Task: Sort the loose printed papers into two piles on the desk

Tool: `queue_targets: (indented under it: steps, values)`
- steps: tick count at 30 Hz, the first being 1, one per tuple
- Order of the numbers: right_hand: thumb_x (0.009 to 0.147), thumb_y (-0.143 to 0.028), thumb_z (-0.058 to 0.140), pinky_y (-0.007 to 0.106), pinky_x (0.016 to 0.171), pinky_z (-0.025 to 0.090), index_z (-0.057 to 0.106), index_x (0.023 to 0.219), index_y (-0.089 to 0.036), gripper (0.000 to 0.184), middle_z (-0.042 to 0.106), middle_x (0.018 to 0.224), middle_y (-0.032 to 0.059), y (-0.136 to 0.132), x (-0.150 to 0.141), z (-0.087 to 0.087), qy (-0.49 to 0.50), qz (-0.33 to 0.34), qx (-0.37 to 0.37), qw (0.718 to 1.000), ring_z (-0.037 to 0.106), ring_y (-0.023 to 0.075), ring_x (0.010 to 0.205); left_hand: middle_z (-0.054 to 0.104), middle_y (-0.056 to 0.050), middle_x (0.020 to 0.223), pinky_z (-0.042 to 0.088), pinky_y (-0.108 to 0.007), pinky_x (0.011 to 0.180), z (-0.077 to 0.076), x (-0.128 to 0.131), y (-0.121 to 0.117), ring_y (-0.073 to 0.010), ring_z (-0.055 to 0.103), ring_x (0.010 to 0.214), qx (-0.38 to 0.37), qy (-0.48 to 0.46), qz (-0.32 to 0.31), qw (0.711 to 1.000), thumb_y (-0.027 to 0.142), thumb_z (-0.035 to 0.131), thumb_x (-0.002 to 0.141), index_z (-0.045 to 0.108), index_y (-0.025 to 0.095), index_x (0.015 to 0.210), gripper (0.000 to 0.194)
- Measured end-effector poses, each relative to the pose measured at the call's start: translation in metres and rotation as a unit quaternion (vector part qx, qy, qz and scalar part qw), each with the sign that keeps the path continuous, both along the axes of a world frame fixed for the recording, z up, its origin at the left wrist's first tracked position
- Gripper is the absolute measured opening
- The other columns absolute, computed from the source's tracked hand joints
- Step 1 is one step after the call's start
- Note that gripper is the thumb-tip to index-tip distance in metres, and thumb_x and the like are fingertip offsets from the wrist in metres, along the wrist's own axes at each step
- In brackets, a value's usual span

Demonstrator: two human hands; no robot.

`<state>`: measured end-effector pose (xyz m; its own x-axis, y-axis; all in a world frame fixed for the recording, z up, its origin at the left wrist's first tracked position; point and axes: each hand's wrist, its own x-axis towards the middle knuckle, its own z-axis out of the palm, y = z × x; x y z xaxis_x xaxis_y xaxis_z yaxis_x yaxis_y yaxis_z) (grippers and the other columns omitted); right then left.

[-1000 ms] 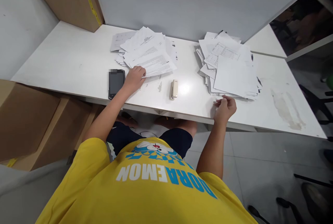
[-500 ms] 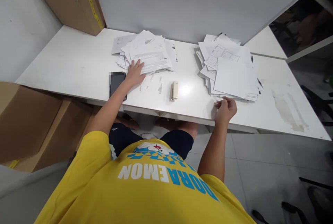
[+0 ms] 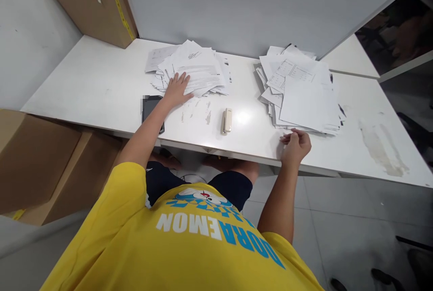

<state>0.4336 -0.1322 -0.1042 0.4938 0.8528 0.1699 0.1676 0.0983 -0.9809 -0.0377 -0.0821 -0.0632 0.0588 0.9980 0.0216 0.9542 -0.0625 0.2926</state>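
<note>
My left hand (image 3: 177,90) lies flat and open on the near left part of a loose pile of printed papers (image 3: 204,65), its fingers spread over the top sheets. On the right, my right hand (image 3: 297,145) rests by the table's front edge with its fingers loosely curled in; I see nothing held in it. Just beyond its fingers is a second, taller pile of papers (image 3: 304,101) with a blank sheet on top. Between the two hands a cream stapler (image 3: 227,121) sits on the white table (image 3: 246,133). A dark tablet-like device (image 3: 151,107) is partly covered by my left forearm.
At the back left corner stands a cardboard box (image 3: 91,6) with yellow tape. Another open cardboard box (image 3: 40,160) is below the table's left front edge. A grey partition (image 3: 230,6) runs behind the table. Worn patches mark the tabletop at right.
My left hand has shifted slightly, its fingers spreading wider, and the top sheets under it have moved a little. My right hand stays curled in about the same place. The view has shifted slightly.
</note>
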Motion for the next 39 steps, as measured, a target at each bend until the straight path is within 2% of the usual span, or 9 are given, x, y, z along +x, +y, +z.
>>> queue_targets:
  steps: [3,7,11,16,23,27,30,33,39]
  values:
    - [0.077,-0.034,0.06,0.02,0.051,0.042,0.063,0.087,-0.019,0.019,0.058,0.063,-0.0041,0.0,0.0,0.0,0.003,0.003,-0.002,1.0,0.052,0.0075,0.051,0.02,-0.013,0.168,0.011,-0.053,0.126,0.001,-0.003,0.002,-0.039,0.012,0.155,0.027,0.008,-0.004,1.0,0.063,0.049,0.092,0.025,0.015,0.16,0.087]
    - [0.078,-0.037,0.06,0.021,0.052,0.044,0.063,0.088,-0.019,0.021,0.058,0.064,-0.0043,0.0,0.0,0.0,-0.003,0.003,-0.009,1.0,0.053,0.0079,0.052,0.043,-0.009,0.159,0.026,-0.052,0.122,0.008,-0.003,0.003,-0.0339,0.034,0.147,0.08,-0.006,-0.013,0.997,0.046,0.048,0.096,0.049,0.021,0.148,0.057]
    - [0.077,-0.035,0.059,0.021,0.051,0.04,0.063,0.088,-0.019,0.02,0.058,0.063,-0.0043,0.001,0.0,0.001,-0.001,0.0,-0.006,1.0,0.052,0.0076,0.05,0.064,-0.007,0.139,0.037,-0.049,0.115,0.032,0.006,-0.006,-0.0282,0.055,0.13,0.117,-0.02,0.017,0.993,0.028,0.04,0.098,0.062,0.022,0.134,0.042]
    - [0.08,-0.032,0.057,0.021,0.053,0.042,0.063,0.088,-0.018,0.018,0.058,0.063,-0.0042,-0.001,-0.001,0.001,-0.013,0.002,0.003,1.0,0.052,0.0076,0.051,0.069,-0.008,0.131,0.037,-0.049,0.116,0.054,0.019,-0.028,-0.0276,0.059,0.127,0.133,-0.01,0.022,0.991,0.018,0.041,0.098,0.065,0.018,0.129,0.039]
    - [0.081,-0.031,0.056,0.021,0.055,0.043,0.063,0.089,-0.018,0.017,0.057,0.065,-0.0043,-0.001,0.0,-0.001,-0.025,-0.002,-0.007,1.0,0.053,0.0075,0.054,0.063,-0.007,0.141,0.043,-0.049,0.112,0.029,0.021,-0.048,-0.0335,0.046,0.142,0.028,-0.001,-0.067,0.997,0.03,0.041,0.101,0.063,0.021,0.134,0.041]
    - [0.08,-0.033,0.057,0.021,0.055,0.043,0.063,0.089,-0.018,0.019,0.058,0.065,-0.004,-0.001,0.0,-0.002,-0.023,0.0,-0.008,1.0,0.054,0.0078,0.053,0.043,-0.009,0.159,0.02,-0.057,0.124,0.016,0.013,-0.044,-0.0367,0.02,0.155,0.034,0.03,-0.077,0.996,0.034,0.043,0.1,0.045,0.024,0.152,0.053]
    - [0.08,-0.036,0.058,0.021,0.054,0.042,0.063,0.089,-0.018,0.021,0.058,0.066,-0.0038,-0.001,-0.001,-0.001,-0.025,0.0,-0.012,1.0,0.053,0.0076,0.053,0.02,-0.014,0.168,0.013,-0.059,0.125,0.009,0.005,-0.04,-0.0405,0.007,0.156,0.025,0.033,-0.03,0.999,0.047,0.049,0.097,0.027,0.02,0.16,0.072]
    - [0.079,-0.039,0.059,0.021,0.054,0.043,0.063,0.089,-0.019,0.023,0.057,0.066,-0.0045,-0.001,-0.001,0.0,-0.023,0.001,-0.014,1.0,0.053,0.0077,0.053,0.015,-0.017,0.169,0.016,-0.056,0.125,0.003,-0.002,-0.036,-0.0404,0.011,0.156,0.012,0.026,0.011,1.0,0.05,0.049,0.096,0.02,0.015,0.161,0.079]
    - [0.078,-0.037,0.058,0.02,0.053,0.043,0.063,0.089,-0.019,0.022,0.058,0.065,-0.0044,-0.001,-0.001,0.0,-0.016,0.005,-0.014,1.0,0.053,0.0078,0.053,0.017,-0.016,0.168,0.017,-0.054,0.125,0.004,-0.002,-0.039,-0.0371,0.016,0.155,0.005,0.031,0.011,0.999,0.049,0.049,0.096,0.02,0.016,0.161,0.079]
